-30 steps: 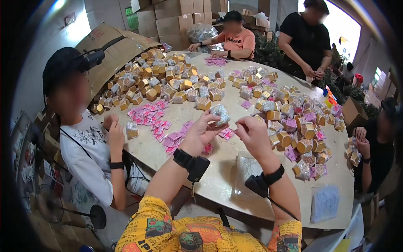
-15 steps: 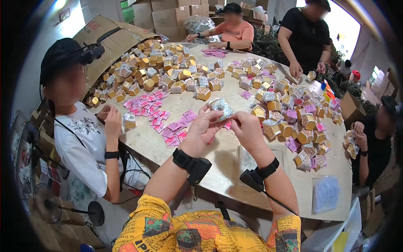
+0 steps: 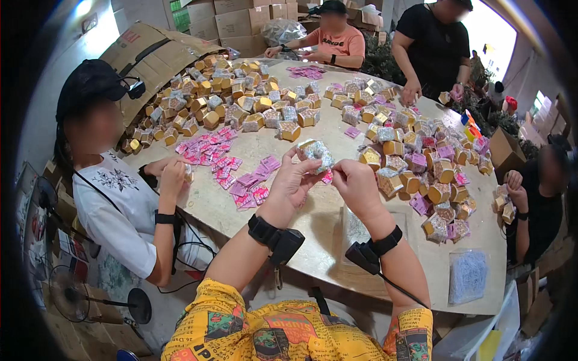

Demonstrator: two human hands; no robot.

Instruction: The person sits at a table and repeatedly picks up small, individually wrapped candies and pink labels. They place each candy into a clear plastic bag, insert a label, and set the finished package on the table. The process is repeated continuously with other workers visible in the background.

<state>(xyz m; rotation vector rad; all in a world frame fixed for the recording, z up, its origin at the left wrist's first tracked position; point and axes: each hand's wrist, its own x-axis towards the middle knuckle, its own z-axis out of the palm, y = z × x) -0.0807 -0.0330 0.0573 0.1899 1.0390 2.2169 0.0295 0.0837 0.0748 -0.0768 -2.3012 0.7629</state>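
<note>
Pinching a small wrapped gold box (image 3: 316, 153) between both hands: left hand (image 3: 293, 182) grips its lower side, right hand (image 3: 355, 185) closes on a pink tag (image 3: 327, 178) beneath it. Pink labels (image 3: 241, 177) lie at 9 o'clock, more gold boxes (image 3: 421, 174) at 3 o'clock on the table (image 3: 313, 222).

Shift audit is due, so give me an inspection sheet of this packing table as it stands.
Surface: round pale table, crowded across its far half.
Job's things: small clear-wrapped packet held above the table.
Clutter: gold boxes heaped far left; pink tags scattered; bag of wire ties near the right edge.
Grippers: left hand and right hand both pinch the packet.
Cables: a lead runs from the right wrist strap.
Surroundings: four other people around the table, cardboard cartons behind, a fan on the floor.
</note>
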